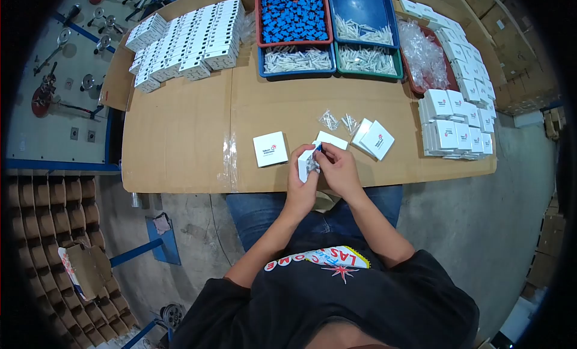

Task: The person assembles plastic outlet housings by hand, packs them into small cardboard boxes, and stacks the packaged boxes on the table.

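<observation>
My left hand (300, 191) is closed round a small white box-like piece (303, 165), tilted on its side near the table's front edge. Something clear or greyish shows in its hollow side, too small to make out. My right hand (341, 173) meets it from the right, with thumb and finger pinched at a small blue piece (319, 147) by the upper rim. A white square box with a red logo (270, 149) lies left of my hands. Just behind them is another white box (332, 140), partly hidden. Two more white boxes (378, 140) overlap to the right.
Two small clear bags of white parts (329, 120) lie beyond my hands. At the back stand a red tray (329, 24) of blue pieces and blue and green trays of white plugs. White boxes are stacked left (192, 42) and right (446, 135), beside crumpled clear bags (425, 57).
</observation>
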